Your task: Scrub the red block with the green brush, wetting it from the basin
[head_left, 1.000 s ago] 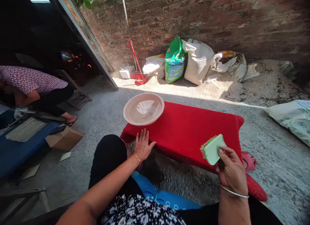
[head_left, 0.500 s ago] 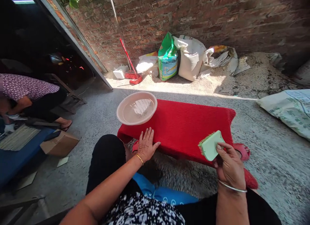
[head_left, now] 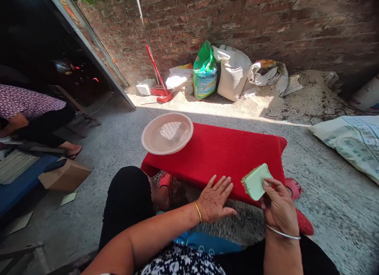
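A red cloth [head_left: 233,148] covers a low bench in front of me and hangs over its near edge. My left hand [head_left: 216,199], fingers spread and holding nothing, is at the near edge of the cloth; its fingertips overlap the red. A pale green scrub brush [head_left: 257,182] is in my right hand [head_left: 280,206], pinched between thumb and fingers, bristles facing left and away. It is over the right part of the cloth. At the bench's left end stands a pink basin [head_left: 167,133] with clear water in it.
Several sacks [head_left: 233,73] and a red broom [head_left: 155,68] stand by the brick wall. Another sack [head_left: 352,139] lies on the right. To the left, a person in a patterned top [head_left: 29,103] sits near a cardboard box [head_left: 64,175].
My left hand has moved right along the near edge of the cloth, from below the basin towards the brush. My right hand still holds the brush in nearly the same place.
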### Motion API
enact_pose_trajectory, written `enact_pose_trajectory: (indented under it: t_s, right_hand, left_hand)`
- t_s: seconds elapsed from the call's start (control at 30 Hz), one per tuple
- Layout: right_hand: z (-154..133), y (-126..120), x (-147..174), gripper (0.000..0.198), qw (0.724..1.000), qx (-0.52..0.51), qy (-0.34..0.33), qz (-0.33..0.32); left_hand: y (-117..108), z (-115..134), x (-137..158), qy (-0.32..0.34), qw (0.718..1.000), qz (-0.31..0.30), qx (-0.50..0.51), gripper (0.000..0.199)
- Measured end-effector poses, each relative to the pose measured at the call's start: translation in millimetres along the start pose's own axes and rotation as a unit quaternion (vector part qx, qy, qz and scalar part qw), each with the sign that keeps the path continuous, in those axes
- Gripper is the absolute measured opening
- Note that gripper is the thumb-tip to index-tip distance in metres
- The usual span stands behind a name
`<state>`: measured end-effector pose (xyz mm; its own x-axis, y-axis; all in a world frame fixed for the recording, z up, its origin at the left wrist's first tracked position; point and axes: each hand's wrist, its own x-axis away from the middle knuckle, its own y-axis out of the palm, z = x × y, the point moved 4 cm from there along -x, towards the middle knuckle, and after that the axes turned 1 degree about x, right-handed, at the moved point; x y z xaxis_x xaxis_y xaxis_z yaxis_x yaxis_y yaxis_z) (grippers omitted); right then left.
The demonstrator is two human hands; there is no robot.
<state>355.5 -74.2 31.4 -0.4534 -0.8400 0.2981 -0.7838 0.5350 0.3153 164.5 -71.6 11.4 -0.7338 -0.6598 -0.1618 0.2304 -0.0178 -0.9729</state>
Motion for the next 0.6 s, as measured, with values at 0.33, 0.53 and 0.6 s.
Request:
enact_pose_trajectory:
  t_s: [0.33,0.53,0.6]
  right_hand:
    - [-9,-14,-2,0.047,0.999,-0.014,0.004,0.029]
    - [-7,-18,-4,0.049,0.999,-0.008,0.010,0.033]
    - [-8,-20,-4,0.049,0.999,-0.012,0.007,0.038]
  left_hand:
    - [-8,-99,31,-0.266,0.959,0.001,-0.096,0.088]
    - [15,41,-18,0.035,0.999,-0.014,0.005,0.096]
    - [8,39,-17,0.031,0.999,-0.014,0.014,0.091]
